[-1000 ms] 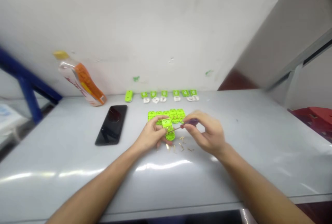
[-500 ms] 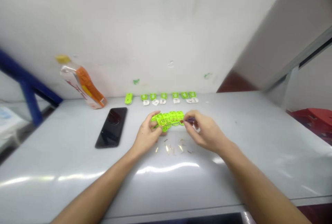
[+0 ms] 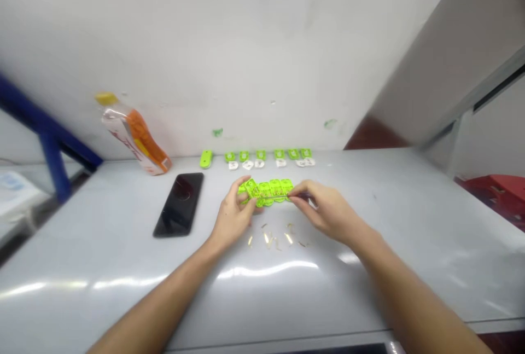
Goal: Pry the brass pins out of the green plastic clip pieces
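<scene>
A linked strip of lime-green plastic pieces (image 3: 266,191) lies at the middle of the white table (image 3: 369,266), with my left hand (image 3: 233,214) shut on its left end. My right hand (image 3: 324,212) pinches a small dark-handled screwdriver (image 3: 301,195), mostly hidden by the fingers, at the strip's right end. Just below both hands, several small brass pins (image 3: 270,238) lie scattered. Each hand is a short way from them, not touching them.
A row of several green pieces (image 3: 266,154) and white pieces (image 3: 258,163) lines the table's back edge. A black smartphone (image 3: 179,204) lies left of my hands. Behind it leans a plastic bottle with an orange label (image 3: 133,138). A red crate (image 3: 496,195) sits off the right edge.
The green piece held raised a second ago now lies in line with the others as one strip. My hands have drawn closer to that strip, and the view has shifted slightly.
</scene>
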Action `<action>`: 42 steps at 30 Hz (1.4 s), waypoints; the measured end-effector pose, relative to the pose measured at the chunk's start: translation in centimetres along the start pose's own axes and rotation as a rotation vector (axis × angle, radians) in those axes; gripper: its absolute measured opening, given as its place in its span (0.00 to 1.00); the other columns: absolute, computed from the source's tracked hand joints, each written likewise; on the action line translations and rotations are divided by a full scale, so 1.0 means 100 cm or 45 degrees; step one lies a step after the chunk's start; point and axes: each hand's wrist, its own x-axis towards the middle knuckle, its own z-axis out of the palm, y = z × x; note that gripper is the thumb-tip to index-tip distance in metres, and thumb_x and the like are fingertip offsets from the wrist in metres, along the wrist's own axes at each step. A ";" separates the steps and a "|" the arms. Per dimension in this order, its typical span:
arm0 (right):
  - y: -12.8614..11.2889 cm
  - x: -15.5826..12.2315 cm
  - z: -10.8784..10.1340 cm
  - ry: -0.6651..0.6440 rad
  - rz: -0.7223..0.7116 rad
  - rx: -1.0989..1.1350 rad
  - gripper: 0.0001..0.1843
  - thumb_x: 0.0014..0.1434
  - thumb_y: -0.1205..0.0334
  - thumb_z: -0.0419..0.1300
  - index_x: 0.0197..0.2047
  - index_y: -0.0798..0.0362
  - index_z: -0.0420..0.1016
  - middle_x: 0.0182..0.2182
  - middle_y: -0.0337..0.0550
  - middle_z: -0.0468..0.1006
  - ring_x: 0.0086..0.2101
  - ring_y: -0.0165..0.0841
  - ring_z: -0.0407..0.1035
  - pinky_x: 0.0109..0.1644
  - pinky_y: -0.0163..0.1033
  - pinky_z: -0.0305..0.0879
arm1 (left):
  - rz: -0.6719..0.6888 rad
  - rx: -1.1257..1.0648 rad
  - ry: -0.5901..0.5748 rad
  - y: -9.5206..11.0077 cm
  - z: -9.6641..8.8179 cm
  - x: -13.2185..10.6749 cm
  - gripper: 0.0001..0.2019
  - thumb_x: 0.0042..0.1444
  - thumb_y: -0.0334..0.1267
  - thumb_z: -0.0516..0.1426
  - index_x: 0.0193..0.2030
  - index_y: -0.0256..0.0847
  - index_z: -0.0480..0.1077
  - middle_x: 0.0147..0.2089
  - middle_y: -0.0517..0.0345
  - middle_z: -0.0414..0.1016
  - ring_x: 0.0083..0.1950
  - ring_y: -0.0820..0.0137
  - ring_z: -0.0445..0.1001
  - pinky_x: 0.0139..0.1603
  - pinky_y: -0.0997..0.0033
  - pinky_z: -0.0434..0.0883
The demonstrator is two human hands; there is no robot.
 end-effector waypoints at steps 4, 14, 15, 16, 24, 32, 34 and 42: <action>0.002 0.000 0.005 0.230 0.005 -0.283 0.17 0.61 0.50 0.53 0.28 0.52 0.71 0.18 0.38 0.74 0.19 0.30 0.67 0.24 0.34 0.59 | 0.031 -0.012 -0.023 -0.003 0.001 -0.001 0.26 0.57 0.40 0.54 0.61 0.44 0.52 0.41 0.51 0.74 0.38 0.62 0.79 0.16 0.82 0.64; 0.002 -0.002 0.006 0.118 -0.004 -0.041 0.09 0.62 0.56 0.54 0.35 0.51 0.71 0.26 0.40 0.79 0.24 0.29 0.71 0.28 0.34 0.65 | 0.078 0.001 0.046 -0.003 -0.002 -0.003 0.25 0.58 0.42 0.54 0.61 0.45 0.52 0.42 0.52 0.75 0.39 0.63 0.78 0.19 0.81 0.66; 0.004 -0.002 0.008 0.183 0.004 -0.113 0.12 0.61 0.54 0.54 0.33 0.52 0.72 0.23 0.40 0.78 0.22 0.30 0.71 0.26 0.34 0.65 | 0.085 -0.002 0.049 -0.003 -0.002 -0.003 0.25 0.58 0.42 0.54 0.61 0.45 0.52 0.42 0.52 0.75 0.39 0.63 0.78 0.19 0.80 0.66; 0.005 -0.003 0.010 0.240 0.008 -0.182 0.14 0.61 0.52 0.54 0.30 0.52 0.72 0.20 0.40 0.77 0.20 0.30 0.70 0.25 0.35 0.64 | 0.092 -0.001 0.049 -0.003 -0.001 -0.003 0.25 0.58 0.42 0.54 0.61 0.45 0.52 0.41 0.52 0.75 0.39 0.63 0.78 0.19 0.81 0.66; 0.009 -0.005 0.016 0.069 -0.039 0.077 0.06 0.62 0.62 0.53 0.41 0.52 0.68 0.33 0.43 0.80 0.30 0.31 0.75 0.31 0.35 0.70 | 0.142 0.028 0.130 -0.004 -0.002 -0.001 0.25 0.58 0.41 0.53 0.61 0.46 0.53 0.43 0.53 0.76 0.40 0.66 0.78 0.30 0.76 0.71; 0.004 -0.006 0.021 0.206 -0.072 -0.063 0.07 0.60 0.60 0.56 0.35 0.53 0.72 0.28 0.41 0.81 0.25 0.31 0.74 0.30 0.36 0.70 | 0.083 0.025 0.099 -0.004 -0.004 0.001 0.23 0.58 0.42 0.54 0.60 0.46 0.56 0.47 0.51 0.76 0.37 0.65 0.79 0.24 0.77 0.69; 0.002 -0.006 0.018 0.203 -0.050 -0.004 0.06 0.60 0.61 0.56 0.35 0.52 0.72 0.29 0.41 0.81 0.25 0.30 0.74 0.29 0.35 0.70 | 0.079 0.007 0.083 -0.004 -0.003 0.001 0.23 0.57 0.42 0.54 0.59 0.45 0.56 0.46 0.51 0.76 0.36 0.65 0.79 0.21 0.79 0.67; 0.006 -0.003 0.006 0.150 0.116 0.185 0.05 0.61 0.61 0.54 0.36 0.51 0.69 0.26 0.40 0.79 0.26 0.31 0.75 0.27 0.34 0.70 | 0.086 -0.035 0.100 -0.005 0.002 0.000 0.24 0.57 0.42 0.54 0.59 0.44 0.55 0.41 0.52 0.76 0.37 0.64 0.79 0.17 0.81 0.64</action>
